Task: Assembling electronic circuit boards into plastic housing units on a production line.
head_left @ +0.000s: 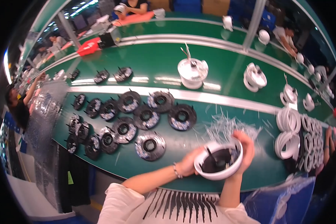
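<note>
Between my hands is a white round plastic housing [219,174], tilted so that its open side shows. A black disc-shaped insert [214,161] with upright black posts sits inside it. My left hand [189,162] is closed on the housing's left side, its fingers partly hidden behind the wall. On the right side, my right hand [245,152] curves round the rim, fingers bent over the far edge. Just beyond the housing lies a loose heap of thin clear plastic strips [227,127]. Left of my hands, several black discs [150,145] with circuit parts lie on the green bench.
White rings [287,145] are stacked at the bench's right end. Past a pale rail, the green conveyor [149,56] carries white round units [192,72] and black discs [123,74]. Clear plastic sheeting [44,112] hangs at left. Other people work along the line.
</note>
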`<state>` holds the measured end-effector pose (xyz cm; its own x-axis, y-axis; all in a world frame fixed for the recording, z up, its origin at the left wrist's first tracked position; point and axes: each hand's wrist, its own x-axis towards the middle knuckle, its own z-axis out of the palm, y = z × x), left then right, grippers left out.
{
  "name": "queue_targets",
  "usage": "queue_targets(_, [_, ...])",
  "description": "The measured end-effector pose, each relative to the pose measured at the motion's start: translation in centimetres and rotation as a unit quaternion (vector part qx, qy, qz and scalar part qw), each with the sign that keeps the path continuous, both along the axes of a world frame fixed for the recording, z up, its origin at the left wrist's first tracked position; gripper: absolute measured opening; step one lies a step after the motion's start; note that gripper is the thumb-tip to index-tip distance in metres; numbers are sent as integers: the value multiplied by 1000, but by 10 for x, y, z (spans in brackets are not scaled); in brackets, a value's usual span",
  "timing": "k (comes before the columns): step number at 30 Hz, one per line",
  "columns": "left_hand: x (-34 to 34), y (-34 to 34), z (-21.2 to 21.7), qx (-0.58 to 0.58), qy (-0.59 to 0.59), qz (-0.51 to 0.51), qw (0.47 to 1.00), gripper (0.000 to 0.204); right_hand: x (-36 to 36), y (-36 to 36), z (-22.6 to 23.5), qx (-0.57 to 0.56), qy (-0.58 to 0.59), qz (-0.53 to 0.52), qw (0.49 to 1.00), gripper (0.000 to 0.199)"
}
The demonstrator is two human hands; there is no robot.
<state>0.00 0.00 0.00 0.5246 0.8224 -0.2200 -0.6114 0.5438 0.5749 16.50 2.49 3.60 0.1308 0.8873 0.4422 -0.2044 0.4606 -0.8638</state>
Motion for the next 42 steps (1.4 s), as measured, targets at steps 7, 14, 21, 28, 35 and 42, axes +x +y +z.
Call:
queue_targets(7, [-19,15,28,374,340,193,841,49,7,-3,25,-180,13,65,981,40])
queue_targets(14, [-13,17,20,513,390,170,745,49,11,11,3,-204,-212,-58,954,34])
queue_targets(21, [-14,7,4,317,269,113,903,54,-8,5,2,-130,-252,-164,945,26])
queue_targets(28, [-7,10,2,312,313,195,875,45,-11,-2,4,-78,-258,-185,945,16])
queue_targets(35, [-20,20,-24,198,183,158,950,54,-9,1,7,-33,-263,-191,945,21])
queue_targets(42, [3,3,26,29,109,116,987,57,-1,-8,20,-58,-255,-207,943,26])
